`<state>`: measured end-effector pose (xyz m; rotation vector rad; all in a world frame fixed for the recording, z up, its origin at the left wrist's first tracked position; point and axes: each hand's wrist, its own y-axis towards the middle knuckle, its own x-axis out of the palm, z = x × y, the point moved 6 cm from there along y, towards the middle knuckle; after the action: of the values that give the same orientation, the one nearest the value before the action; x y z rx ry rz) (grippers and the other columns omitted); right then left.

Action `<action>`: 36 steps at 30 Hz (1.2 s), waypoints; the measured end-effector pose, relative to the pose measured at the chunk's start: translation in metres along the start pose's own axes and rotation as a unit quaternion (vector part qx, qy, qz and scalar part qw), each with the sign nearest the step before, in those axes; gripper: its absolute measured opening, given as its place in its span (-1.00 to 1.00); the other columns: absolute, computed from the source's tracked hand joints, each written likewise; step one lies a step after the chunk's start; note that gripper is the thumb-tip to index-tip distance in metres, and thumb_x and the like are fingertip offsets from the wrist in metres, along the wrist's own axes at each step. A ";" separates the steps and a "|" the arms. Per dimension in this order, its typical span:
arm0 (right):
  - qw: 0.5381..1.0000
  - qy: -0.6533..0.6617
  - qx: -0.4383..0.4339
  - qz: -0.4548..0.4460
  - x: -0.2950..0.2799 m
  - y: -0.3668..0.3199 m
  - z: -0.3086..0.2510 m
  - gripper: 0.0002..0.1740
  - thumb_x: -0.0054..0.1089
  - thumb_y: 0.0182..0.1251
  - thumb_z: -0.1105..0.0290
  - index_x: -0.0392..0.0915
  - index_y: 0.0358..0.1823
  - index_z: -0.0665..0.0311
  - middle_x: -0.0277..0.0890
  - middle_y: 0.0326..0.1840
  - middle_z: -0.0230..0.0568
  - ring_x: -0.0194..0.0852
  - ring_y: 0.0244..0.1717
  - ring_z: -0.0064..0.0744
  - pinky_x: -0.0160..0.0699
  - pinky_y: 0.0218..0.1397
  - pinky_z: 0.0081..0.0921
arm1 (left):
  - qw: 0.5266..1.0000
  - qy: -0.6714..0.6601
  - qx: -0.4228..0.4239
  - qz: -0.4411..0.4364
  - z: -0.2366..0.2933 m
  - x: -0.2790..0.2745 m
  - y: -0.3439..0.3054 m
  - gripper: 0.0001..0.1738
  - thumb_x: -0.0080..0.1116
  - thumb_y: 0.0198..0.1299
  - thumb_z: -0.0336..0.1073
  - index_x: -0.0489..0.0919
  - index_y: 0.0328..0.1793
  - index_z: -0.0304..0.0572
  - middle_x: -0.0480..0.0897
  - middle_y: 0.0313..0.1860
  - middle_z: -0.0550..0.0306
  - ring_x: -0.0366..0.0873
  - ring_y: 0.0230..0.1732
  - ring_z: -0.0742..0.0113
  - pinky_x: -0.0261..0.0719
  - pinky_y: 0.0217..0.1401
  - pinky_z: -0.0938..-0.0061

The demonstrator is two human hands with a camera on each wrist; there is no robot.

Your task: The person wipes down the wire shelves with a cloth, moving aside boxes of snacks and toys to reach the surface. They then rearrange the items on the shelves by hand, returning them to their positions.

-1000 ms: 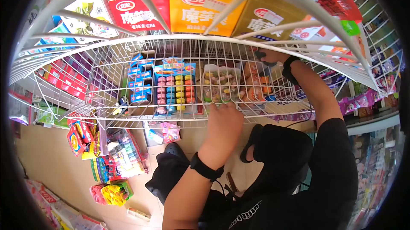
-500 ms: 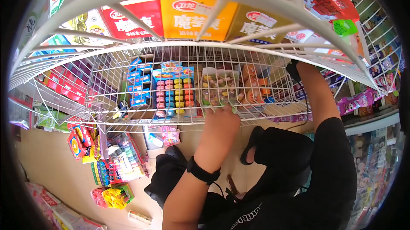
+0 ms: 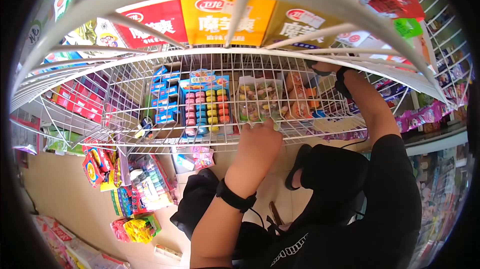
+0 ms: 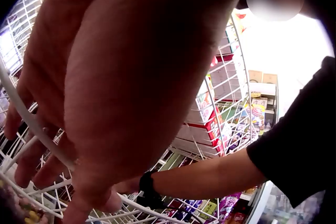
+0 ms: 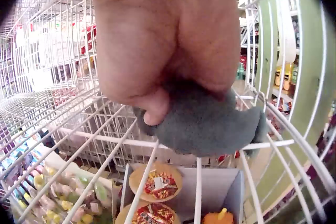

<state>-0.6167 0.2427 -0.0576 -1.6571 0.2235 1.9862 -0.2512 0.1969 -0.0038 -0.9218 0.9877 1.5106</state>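
Shop aisle with a white wire basket [image 3: 120, 94] of sweets [image 3: 206, 106]. The left hand [image 3: 260, 141] hooks its fingers round the basket's near rim. The right hand [image 5: 168, 40] clutches a grey cloth [image 5: 210, 124] against the far-right wires.

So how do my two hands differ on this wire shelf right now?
The left hand grips the front edge of the wire shelf and holds nothing else. The right hand reaches further back, pinching a grey cloth against the wires. Both are at the same shelf.
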 end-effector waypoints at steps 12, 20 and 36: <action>0.972 0.076 -0.072 -0.209 0.023 -0.046 -0.030 -0.37 0.16 0.08 0.23 0.37 0.26 0.15 0.42 0.17 0.08 0.37 0.18 0.05 0.34 0.21 -0.18 | 0.996 0.088 -0.032 -0.005 -0.003 0.001 -0.002 -0.80 0.16 0.12 -0.17 0.66 -0.35 -0.10 0.58 -0.29 0.06 0.61 -0.23 0.12 0.47 -0.15 0.22; 0.967 0.196 -0.013 -0.163 -0.051 -0.044 -0.015 -0.44 0.20 0.15 0.11 0.45 0.13 0.28 0.48 0.10 -0.06 0.38 0.10 -0.24 0.32 0.20 -0.31 | 0.991 0.102 -0.018 0.081 0.001 0.004 -0.006 -0.84 0.12 0.13 -0.19 0.64 -0.32 -0.03 0.62 -0.24 0.08 0.61 -0.13 0.16 0.50 0.00 0.14; 0.966 0.085 0.161 0.183 -0.029 0.074 -0.025 -0.50 0.13 0.12 0.15 0.50 0.08 0.22 0.48 0.09 0.02 0.38 0.15 -0.07 0.32 0.21 -0.19 | 0.988 0.082 -0.077 0.105 -0.001 0.014 -0.003 -0.84 0.08 0.09 -0.23 0.62 -0.32 -0.06 0.61 -0.14 0.03 0.55 -0.02 0.01 0.38 0.15 -0.05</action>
<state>-0.6296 0.1604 -0.0514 -1.6555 0.9257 1.9264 -0.2500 0.2009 -0.0176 -1.0927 1.1265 1.7278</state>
